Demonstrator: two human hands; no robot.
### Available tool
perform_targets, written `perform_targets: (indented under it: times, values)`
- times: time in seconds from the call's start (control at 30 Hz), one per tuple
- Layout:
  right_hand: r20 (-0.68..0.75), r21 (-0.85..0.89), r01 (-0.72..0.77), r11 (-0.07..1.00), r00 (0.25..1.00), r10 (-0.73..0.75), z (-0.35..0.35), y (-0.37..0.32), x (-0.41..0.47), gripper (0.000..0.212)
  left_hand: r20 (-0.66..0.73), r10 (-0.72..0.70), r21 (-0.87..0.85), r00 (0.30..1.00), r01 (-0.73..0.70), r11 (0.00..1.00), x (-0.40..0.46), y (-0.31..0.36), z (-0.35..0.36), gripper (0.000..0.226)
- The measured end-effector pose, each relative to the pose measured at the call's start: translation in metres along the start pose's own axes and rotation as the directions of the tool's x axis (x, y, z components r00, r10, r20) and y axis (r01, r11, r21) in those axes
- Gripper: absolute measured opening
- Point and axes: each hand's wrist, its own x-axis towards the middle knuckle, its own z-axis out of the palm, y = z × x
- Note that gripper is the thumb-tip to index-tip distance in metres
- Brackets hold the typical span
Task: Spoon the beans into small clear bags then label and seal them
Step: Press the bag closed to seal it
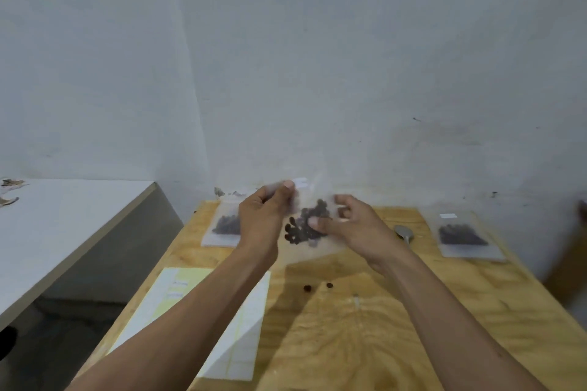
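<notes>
— Holding it up off the pale plywood table [397,327], is that right? Which bag is in hand?

— The small clear plastic bag [313,241], part-filled with dark brown beans [306,225]. It hangs between both hands, above the far middle of the table. The left hand [263,219] pinches its upper left corner with thumb and fingers, close by a small white label [300,182] at the bag's top edge. The right hand [355,225] grips the right side, thumb pressed across the front, fingers curled behind.

— So which way does the mouth run?

— As I judge it, the top edge slants — high at the left hand, lower toward the right. The picture is blurred there, so I cannot tell whether the strip is already pressed closed. If sealing comes next, the right hand would need to climb to that edge; the left is already on it.

— And the rest, taken from the held bag?

— Left of it and a little farther back, a filled clear bag of dark beans [226,227] lies flat. Well to the right lies another filled bag with a white label [462,236]. Between that one and the held bag rests a grey metal spoon [404,234]. Nearer than the held bag, two loose dark beans [317,287] sit on the wood, and nearer-left lies a pale yellow and white sheet of labels [244,327].

— Any risk?

— Tilting the bag could spill beans if the mouth is open.
</notes>
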Motion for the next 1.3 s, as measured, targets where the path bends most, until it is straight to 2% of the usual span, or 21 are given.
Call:
perform_targets:
  times: [0.03, 0.1, 0.13, 0.23, 0.33, 0.43, 0.53, 0.6, 0.67, 0.77, 0.87, 0.97, 1.17, 1.3]
  values:
    - [-0.008, 0.043, -0.041, 0.998, 0.999, 0.042, -0.011, 0.004, -0.001, 0.057, 0.029, -0.058, 0.003, 0.998, 0.058, 0.998, 0.002, -0.002, 0.005, 0.017]
    - [-0.119, 0.118, -0.088, 0.989, 0.988, 0.102, -0.034, 0.010, -0.005, 0.051, 0.131, -0.174, 0.148, 0.976, 0.154, 0.977, 0.002, -0.008, 0.019, 0.045]
    - [-0.188, 0.130, -0.099, 0.987, 0.974, 0.123, -0.045, 0.012, -0.005, 0.051, 0.179, -0.220, 0.214, 0.959, 0.181, 0.960, -0.002, -0.011, 0.028, 0.049]
    - [-0.331, 0.110, -0.097, 0.989, 0.935, 0.128, -0.082, 0.018, -0.008, 0.055, 0.251, -0.276, 0.239, 0.928, 0.217, 0.947, -0.019, -0.020, 0.064, 0.041]
    - [-0.437, -0.054, -0.089, 0.995, 0.898, 0.056, -0.118, 0.030, -0.017, 0.060, 0.285, -0.272, 0.244, 0.919, 0.205, 0.948, -0.025, -0.035, 0.105, 0.041]
    - [-0.515, -0.272, -0.133, 0.953, 0.857, -0.028, -0.155, 0.039, -0.030, 0.060, 0.354, -0.273, 0.282, 0.894, 0.176, 0.943, -0.029, -0.052, 0.150, 0.058]
    - [-0.568, -0.389, -0.180, 0.904, 0.819, -0.081, -0.188, 0.044, -0.039, 0.052, 0.434, -0.261, 0.394, 0.862, 0.079, 0.916, -0.038, -0.065, 0.188, 0.078]
    - [-0.582, -0.437, -0.221, 0.872, 0.809, -0.086, -0.205, 0.051, -0.039, 0.051, 0.478, -0.306, 0.453, 0.823, 0.067, 0.889, -0.040, -0.076, 0.209, 0.088]
    - [-0.586, -0.465, -0.269, 0.843, 0.808, -0.066, -0.218, 0.061, -0.034, 0.052, 0.495, -0.352, 0.529, 0.794, 0.046, 0.848, -0.040, -0.089, 0.227, 0.081]
    - [-0.586, -0.460, -0.327, 0.826, 0.810, -0.006, -0.227, 0.078, -0.026, 0.051, 0.508, -0.380, 0.662, 0.773, -0.068, 0.746, -0.043, -0.102, 0.242, 0.052]
    - [-0.567, -0.462, -0.356, 0.812, 0.823, 0.039, -0.224, 0.094, -0.024, 0.051, 0.517, -0.392, 0.735, 0.761, -0.161, 0.659, -0.044, -0.111, 0.247, 0.053]
    - [-0.585, -0.466, -0.328, 0.822, 0.811, -0.008, -0.221, 0.104, -0.025, 0.045, 0.513, -0.378, 0.780, 0.771, -0.235, 0.580, -0.039, -0.118, 0.249, 0.043]
    - [-0.561, -0.543, -0.323, 0.776, 0.827, -0.049, -0.226, 0.116, -0.019, 0.052, 0.508, -0.399, 0.811, 0.763, -0.268, 0.520, -0.034, -0.119, 0.250, 0.048]
    - [-0.534, -0.580, -0.297, 0.759, 0.842, -0.080, -0.225, 0.119, -0.020, 0.054, 0.523, -0.401, 0.790, 0.752, -0.252, 0.558, -0.036, -0.115, 0.246, 0.058]
